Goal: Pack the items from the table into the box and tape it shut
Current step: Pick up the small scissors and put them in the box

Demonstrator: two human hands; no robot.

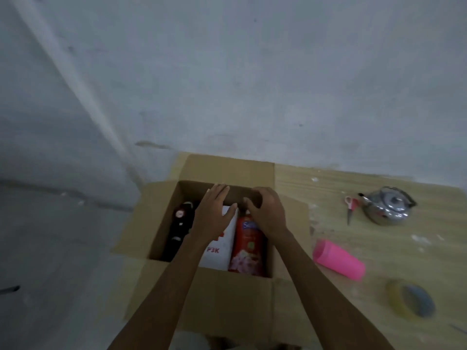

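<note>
Both hands are inside the open cardboard box (227, 294), close together. The left hand (214, 210) lies flat over the white P3K box (219, 251); the right hand (265, 213) curls on the top of the red bottle (249, 251). The pink cup (338, 260) lies on its side just right of the box, long axis left-right, nearer the right hand. The kettle (388, 207) and tape roll (410, 301) are farther right.

The one camera sits on my head and looks forward and down along my forearms. My left hand (214, 210) and right hand (267, 213) are close beneath it, over the box (227, 294); the wall (252, 72) fills the wide view's upper half.
</note>
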